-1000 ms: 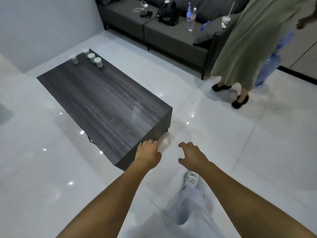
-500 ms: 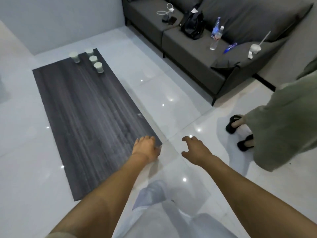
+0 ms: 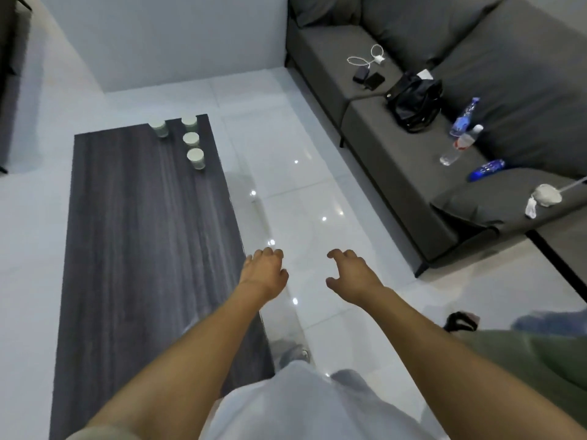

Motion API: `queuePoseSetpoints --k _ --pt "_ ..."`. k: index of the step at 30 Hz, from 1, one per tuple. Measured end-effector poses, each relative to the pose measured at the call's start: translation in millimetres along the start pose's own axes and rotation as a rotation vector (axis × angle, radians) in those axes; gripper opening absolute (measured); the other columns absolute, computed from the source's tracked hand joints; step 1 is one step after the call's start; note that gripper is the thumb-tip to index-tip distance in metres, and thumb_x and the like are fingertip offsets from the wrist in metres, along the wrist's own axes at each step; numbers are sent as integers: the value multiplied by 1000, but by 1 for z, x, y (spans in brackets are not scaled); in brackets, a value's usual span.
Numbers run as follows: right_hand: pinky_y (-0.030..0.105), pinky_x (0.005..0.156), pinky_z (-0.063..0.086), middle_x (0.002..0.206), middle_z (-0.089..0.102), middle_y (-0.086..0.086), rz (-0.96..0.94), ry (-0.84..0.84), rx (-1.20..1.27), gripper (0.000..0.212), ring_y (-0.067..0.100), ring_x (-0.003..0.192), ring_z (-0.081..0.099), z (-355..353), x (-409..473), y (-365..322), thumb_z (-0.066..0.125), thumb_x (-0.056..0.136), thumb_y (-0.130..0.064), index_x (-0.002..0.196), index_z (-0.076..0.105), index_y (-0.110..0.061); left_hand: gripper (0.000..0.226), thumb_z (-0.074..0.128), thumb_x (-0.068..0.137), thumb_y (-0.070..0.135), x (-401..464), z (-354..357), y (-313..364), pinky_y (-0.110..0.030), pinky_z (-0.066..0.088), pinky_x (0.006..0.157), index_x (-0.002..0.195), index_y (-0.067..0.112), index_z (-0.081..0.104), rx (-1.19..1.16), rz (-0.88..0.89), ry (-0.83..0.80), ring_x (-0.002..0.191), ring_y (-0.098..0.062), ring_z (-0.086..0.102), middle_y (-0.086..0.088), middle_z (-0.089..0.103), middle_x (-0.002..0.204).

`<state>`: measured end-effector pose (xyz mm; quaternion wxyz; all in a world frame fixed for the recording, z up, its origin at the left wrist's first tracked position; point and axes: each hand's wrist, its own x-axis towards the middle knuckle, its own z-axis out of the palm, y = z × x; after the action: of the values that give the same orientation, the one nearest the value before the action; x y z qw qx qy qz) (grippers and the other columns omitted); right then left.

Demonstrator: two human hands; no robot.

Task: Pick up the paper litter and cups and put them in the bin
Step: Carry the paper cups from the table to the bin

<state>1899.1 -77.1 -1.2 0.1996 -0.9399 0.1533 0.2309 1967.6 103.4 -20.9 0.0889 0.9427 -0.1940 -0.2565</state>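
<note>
Closer now, both hands, left hand (image 3: 265, 274) and right hand (image 3: 352, 276), hang loosely curled, empty; cups (image 3: 194, 157) sit well beyond fingertips—approach, grasp each upright.

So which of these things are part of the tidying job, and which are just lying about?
Part of the job:
- four cups on the coffee table
- crumpled paper on the sofa

Lying about:
- black handbag
- water bottles
- charger cable
- phone

Both hands, left and right, hold nothing.
</note>
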Motion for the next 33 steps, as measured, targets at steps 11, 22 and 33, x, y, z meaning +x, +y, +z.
queuePoseSetpoints --k 11,22,33 --pt "40 92 47 138 38 9 -151 -118 -85 56 29 121 42 -106 175 17 55 91 -24 143 33 -19 45 46 97 30 152 -69 36 -38 36 105 138 12 42 -66 -169 30 123 -28 45 -9 49 134" --pt "38 87 46 138 38 8 -233 -166 -160 56 29 122 40 -212 341 19 53 91 -21 143 32 -19 45 47 96 32 306 -142 65 -38 39 102 137 15 44 -125 -271 101 119 -27 49 -8 51 133" --pt "39 88 46 137 39 9 -351 -218 -233 56 29 121 41 -244 494 -95 54 90 -20 143 32 -19 42 49 93 30 404 -215 -50 -39 38 101 131 13 48 -176 -426 118 119 -28 48 -9 53 129"
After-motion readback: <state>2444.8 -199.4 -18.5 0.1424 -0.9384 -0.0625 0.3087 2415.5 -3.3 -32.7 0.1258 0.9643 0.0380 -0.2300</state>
